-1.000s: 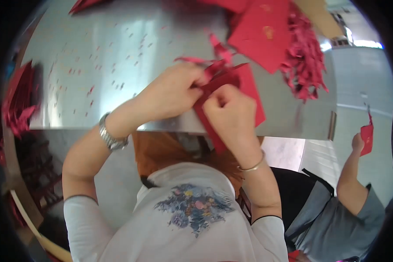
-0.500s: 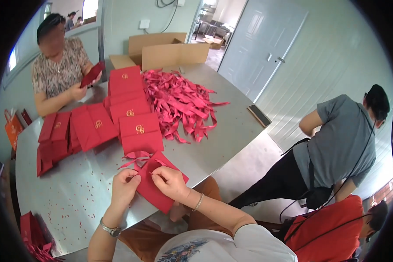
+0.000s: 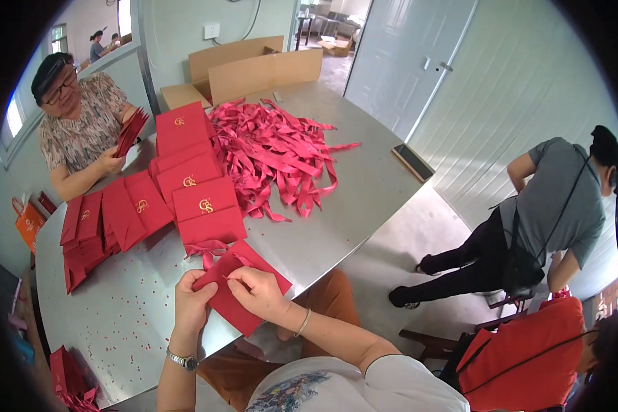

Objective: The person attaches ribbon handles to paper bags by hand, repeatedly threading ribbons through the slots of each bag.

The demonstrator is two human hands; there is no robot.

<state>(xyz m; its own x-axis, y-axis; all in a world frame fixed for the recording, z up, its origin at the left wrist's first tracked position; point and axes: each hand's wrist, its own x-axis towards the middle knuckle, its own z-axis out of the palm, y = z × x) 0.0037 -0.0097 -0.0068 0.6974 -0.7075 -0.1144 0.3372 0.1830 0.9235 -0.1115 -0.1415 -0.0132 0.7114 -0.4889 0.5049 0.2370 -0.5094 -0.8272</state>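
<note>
A flat red paper gift bag (image 3: 237,312) lies tilted at the table's near edge, between my hands. My left hand (image 3: 193,299) is closed on the bag's left edge, thumb on its upper face. Over the middle of the bag my right hand (image 3: 259,292) pinches a thin red end, apparently of ribbon; most of it is hidden by the fingers. Loops of red ribbon (image 3: 207,248) spill out at the bag's far end. Just beyond stand stacks of red gift bags (image 3: 216,223) with gold emblems.
A heap of red ribbons (image 3: 275,154) covers the table's middle. Behind it stands an open cardboard box (image 3: 264,75); a phone (image 3: 413,163) lies at the right edge. Red specks dot the near left. A co-worker (image 3: 82,130) sits across, and a person in grey (image 3: 559,199) bends at right.
My left hand has gone from a pinch near the bag's middle to its left edge. My right hand has shifted slightly left. The co-worker opposite now holds a fanned red bundle.
</note>
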